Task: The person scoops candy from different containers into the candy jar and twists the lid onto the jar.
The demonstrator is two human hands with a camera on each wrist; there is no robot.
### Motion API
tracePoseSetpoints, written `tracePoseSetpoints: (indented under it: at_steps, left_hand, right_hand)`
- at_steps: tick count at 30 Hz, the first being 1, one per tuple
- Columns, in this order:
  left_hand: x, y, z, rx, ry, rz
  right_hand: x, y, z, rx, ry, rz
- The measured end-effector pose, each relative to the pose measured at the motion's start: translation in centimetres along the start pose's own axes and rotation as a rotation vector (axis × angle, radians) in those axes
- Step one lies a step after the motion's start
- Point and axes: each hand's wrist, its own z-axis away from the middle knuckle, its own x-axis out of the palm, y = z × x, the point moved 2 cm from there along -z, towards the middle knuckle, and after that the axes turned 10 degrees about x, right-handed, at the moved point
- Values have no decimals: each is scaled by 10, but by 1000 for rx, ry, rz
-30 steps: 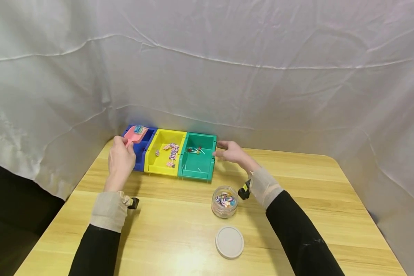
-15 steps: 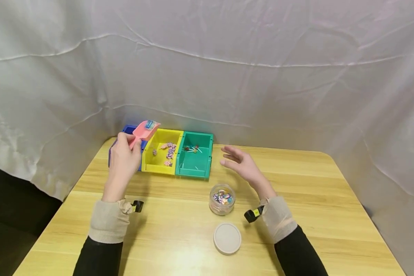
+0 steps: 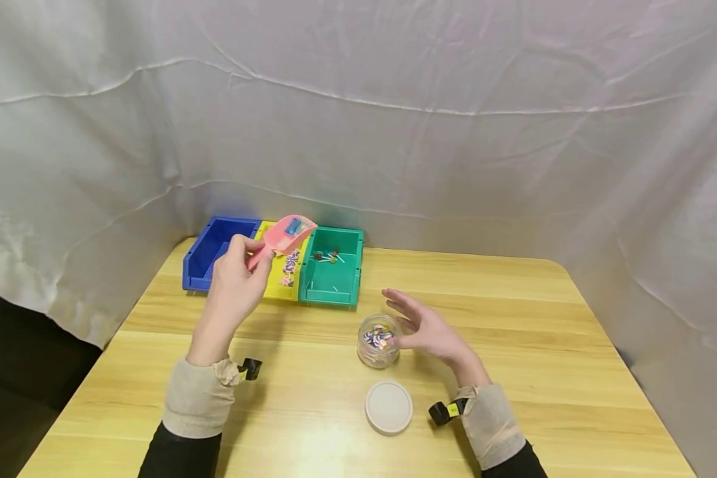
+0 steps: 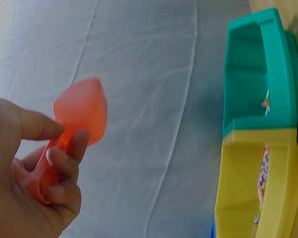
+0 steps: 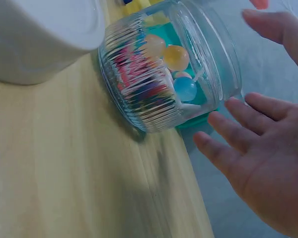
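Observation:
My left hand (image 3: 233, 289) holds a pink scoop (image 3: 273, 243) by its handle, raised over the yellow bin (image 3: 282, 293). A blue clear-looking piece (image 3: 294, 226) lies in the scoop. From below, the left wrist view shows the scoop (image 4: 82, 109) with thumb and fingers around its handle. My right hand (image 3: 433, 333) is spread beside an open clear jar (image 3: 378, 359) of mixed candies. In the right wrist view its fingers are extended near the mouth of the jar (image 5: 154, 74), where round orange and blue candies show through the side.
A blue bin (image 3: 208, 255) stands left of the yellow one, which has swirled candies in it. To the right, the green bin (image 3: 333, 293) contains several lollipops. A white round lid (image 3: 389, 407) lies in front of the jar. Grey cloth (image 3: 358, 159) hangs behind the wooden table.
My left hand has carried the scoop rightward from over the blue bin to over the yellow one. My right hand has left the green bin's side and come back toward the jar.

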Motion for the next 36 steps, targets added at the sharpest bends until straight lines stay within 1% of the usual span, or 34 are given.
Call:
tracePoseSetpoints:
  at_steps: [3, 7, 10, 15, 22, 28, 31, 36]
  left_hand:
    - [6, 4, 3, 26, -46, 32]
    - [13, 10, 7, 47, -115, 69]
    - [15, 15, 9, 76, -161, 96]
    - [19, 23, 11, 124, -235, 135]
    - [29, 28, 13, 185, -334, 241]
    - [39, 31, 18, 205, -429, 261]
    - [45, 33, 20, 221, -456, 253]
    - [53, 34, 24, 219, -505, 241]
  right_hand:
    - [1, 5, 2, 2, -45, 22]
    - [0, 12, 6, 16, -69, 54]
    - [-2, 15, 9, 22, -90, 73]
    - [-5, 18, 13, 25, -118, 53]
    - [-7, 23, 14, 67, -126, 10]
    - [-6, 25, 13, 88, -132, -3]
    - [-5, 26, 12, 82, -132, 5]
    - [-2, 27, 11, 76, -141, 13]
